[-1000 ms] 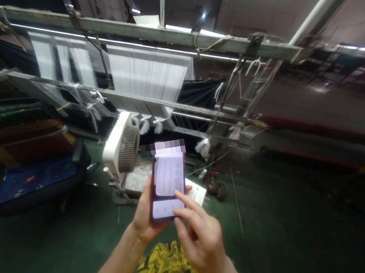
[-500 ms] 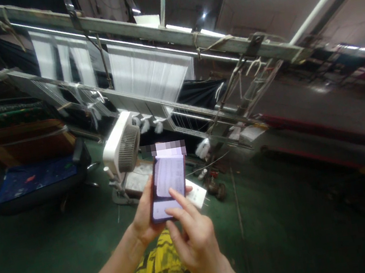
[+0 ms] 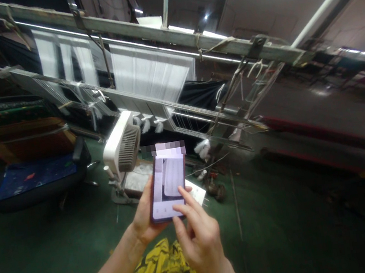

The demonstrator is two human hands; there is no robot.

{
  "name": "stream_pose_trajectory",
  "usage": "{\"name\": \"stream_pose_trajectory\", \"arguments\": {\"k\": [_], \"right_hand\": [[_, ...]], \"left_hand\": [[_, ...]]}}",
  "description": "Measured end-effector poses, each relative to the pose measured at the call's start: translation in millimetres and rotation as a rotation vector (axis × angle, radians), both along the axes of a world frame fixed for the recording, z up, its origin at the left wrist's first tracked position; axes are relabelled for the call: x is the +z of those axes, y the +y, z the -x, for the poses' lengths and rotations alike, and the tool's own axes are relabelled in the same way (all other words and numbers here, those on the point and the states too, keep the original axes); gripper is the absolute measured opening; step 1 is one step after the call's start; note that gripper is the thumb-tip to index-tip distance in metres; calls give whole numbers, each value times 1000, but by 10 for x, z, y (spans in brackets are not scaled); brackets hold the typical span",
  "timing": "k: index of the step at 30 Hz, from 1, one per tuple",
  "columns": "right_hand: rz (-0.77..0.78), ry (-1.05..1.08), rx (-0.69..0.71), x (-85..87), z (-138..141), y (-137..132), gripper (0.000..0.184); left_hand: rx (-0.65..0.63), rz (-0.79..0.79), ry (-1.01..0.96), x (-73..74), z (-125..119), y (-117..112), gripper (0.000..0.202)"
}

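A smartphone [image 3: 167,194] with a lit screen is tilted up in front of me, over my lap. On the screen is a picture of a pale sheet, its writing too small to read. My left hand [image 3: 144,214] is closed around the phone's left side and lower back, with fingertips showing at its right edge. Over the lower right of the screen is my right hand [image 3: 200,235], fingers apart and holding nothing. Its index fingertip is at the glass; whether it presses cannot be told. The phone's top end is blurred out.
A frame strung with white threads [image 3: 148,72] spans the view ahead. Behind the phone stands a white box fan [image 3: 119,144]. An office chair with a blue cushion [image 3: 34,176] is at left. Metal beams [image 3: 138,32] cross above the green floor [image 3: 65,247].
My right hand has slid slightly right across the phone. The picture on the screen has shifted right too, with part of another picture showing at its left. My left hand keeps its hold.
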State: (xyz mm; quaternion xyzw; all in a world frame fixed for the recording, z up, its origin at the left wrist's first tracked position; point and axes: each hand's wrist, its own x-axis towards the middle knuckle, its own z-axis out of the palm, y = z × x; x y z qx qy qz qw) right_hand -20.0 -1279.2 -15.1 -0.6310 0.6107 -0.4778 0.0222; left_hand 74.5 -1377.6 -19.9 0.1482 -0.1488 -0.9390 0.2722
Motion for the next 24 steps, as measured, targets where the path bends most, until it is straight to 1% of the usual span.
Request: {"name": "stream_pose_trajectory", "arguments": {"k": [4, 12, 24], "right_hand": [[59, -25, -60, 2, -2, 7, 20], [66, -19, -19, -15, -6, 4, 20], [70, -13, -17, -17, 5, -15, 19]], "left_hand": [[-8, -3, -24, 27, -7, 7, 54], [-1, 21, -15, 54, 7, 9, 52], [-3, 21, -35, 23, 26, -13, 55]]}}
